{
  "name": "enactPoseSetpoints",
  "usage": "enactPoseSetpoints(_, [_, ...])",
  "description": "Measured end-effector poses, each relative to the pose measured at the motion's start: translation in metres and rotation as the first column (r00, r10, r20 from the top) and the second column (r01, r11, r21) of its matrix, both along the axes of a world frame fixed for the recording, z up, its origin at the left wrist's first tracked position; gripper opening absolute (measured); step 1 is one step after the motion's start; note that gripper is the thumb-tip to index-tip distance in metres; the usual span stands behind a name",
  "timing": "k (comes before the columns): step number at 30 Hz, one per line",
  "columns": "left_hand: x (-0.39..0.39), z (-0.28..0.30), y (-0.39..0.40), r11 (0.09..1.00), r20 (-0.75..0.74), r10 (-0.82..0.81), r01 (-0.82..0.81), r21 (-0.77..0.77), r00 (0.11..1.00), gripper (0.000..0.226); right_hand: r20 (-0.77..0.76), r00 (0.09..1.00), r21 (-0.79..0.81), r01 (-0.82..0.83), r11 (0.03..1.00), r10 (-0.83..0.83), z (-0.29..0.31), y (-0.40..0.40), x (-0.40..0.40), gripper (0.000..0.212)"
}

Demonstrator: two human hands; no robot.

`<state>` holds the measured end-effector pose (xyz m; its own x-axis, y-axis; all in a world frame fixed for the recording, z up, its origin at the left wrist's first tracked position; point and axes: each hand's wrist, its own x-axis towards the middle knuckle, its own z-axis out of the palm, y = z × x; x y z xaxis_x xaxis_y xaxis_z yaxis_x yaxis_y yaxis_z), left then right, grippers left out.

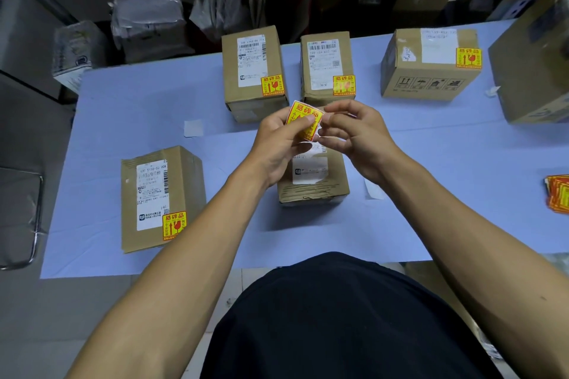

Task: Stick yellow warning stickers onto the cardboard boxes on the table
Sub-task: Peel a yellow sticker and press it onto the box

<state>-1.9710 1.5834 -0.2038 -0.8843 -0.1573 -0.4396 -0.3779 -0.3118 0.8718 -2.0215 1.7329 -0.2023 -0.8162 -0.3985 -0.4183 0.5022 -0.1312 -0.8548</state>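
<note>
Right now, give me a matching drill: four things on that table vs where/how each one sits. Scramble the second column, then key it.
Things
1. loose sticker
2. near-left box
3. middle box
4. sticker stack

States
A. lies at the table's right edge
B. held between left hand and right hand
C. yellow sticker already on its near corner
D. under the hands, no yellow sticker visible

Pairs: 1-B, 2-C, 3-D, 4-A

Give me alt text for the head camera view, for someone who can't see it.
Both hands peel a yellow warning sticker above an unstickered cardboard box on a blue table; four boxes nearby already carry stickers.
</note>
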Motion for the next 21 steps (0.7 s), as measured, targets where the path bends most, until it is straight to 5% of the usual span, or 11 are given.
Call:
enactPoseSetpoints(8, [0.003, 0.007, -0.002, 0.999, -0.009, -0.051, 0.051, -0.003, 0.999, 0.003, -0.122, 0.983, 0.139, -0.123, 0.983, 0.140, 0.012, -0.001, 0.000, 0.015])
enactPoseSetpoints(13, [0.000, 0.012, -0.006, 0.998, -0.023, -0.011, 0.013, 0.054, 1.000, 0.016, 0.011, 0.982, -0.044, -0.186, 0.981, 0.187, 0.018, 0.003, -0.005, 0.016])
enactPoseSetpoints(21, [0.003, 0.022, -0.008, 0.991, -0.042, -0.015, 0.020, 0.131, 0.999, 0.026, -0.024, 0.961, -0.107, -0.277, 0.955, 0.276, 0.023, 0.002, -0.005, 0.026])
